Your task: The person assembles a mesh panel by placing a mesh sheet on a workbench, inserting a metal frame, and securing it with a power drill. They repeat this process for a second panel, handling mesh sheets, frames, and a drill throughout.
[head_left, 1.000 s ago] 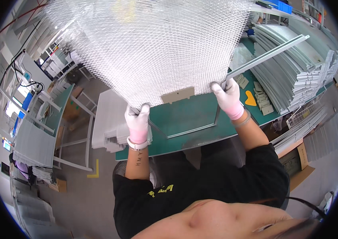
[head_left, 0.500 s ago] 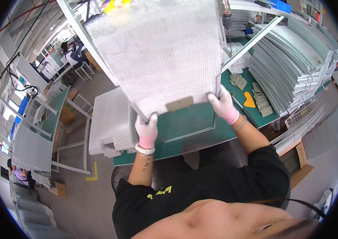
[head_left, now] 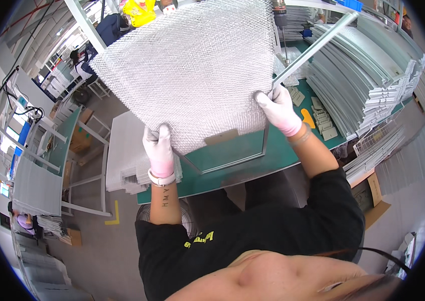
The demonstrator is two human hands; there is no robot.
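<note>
A silvery metal mesh sheet (head_left: pixel 187 75) is held up and tilted in front of me, slightly bowed. My left hand (head_left: pixel 159 150), in a white glove with a pink cuff, grips its near left corner. At the near right edge, my right hand (head_left: pixel 277 109), gloved the same way, is closed on it with the thumb on top. A small beige plate (head_left: pixel 222 137) shows at the sheet's near edge; how it is attached cannot be seen. Below, a thin grey rectangular frame (head_left: pixel 233 164) lies on the green tabletop (head_left: pixel 202 184), its far part hidden by the sheet.
Mesh sheets are stacked left (head_left: pixel 122 155). On the right are a tall stack of framed panels (head_left: pixel 348 85), beige plates (head_left: pixel 325 123) and a yellow flat piece (head_left: pixel 307 118). An electric screwdriver (head_left: pixel 280 20) hangs behind, near a slanted white bar (head_left: pixel 317 47).
Both hands have moved a little to the left with the mesh sheet. The sheet has tilted, and its left side now reaches farther left. Both hands keep their hold.
</note>
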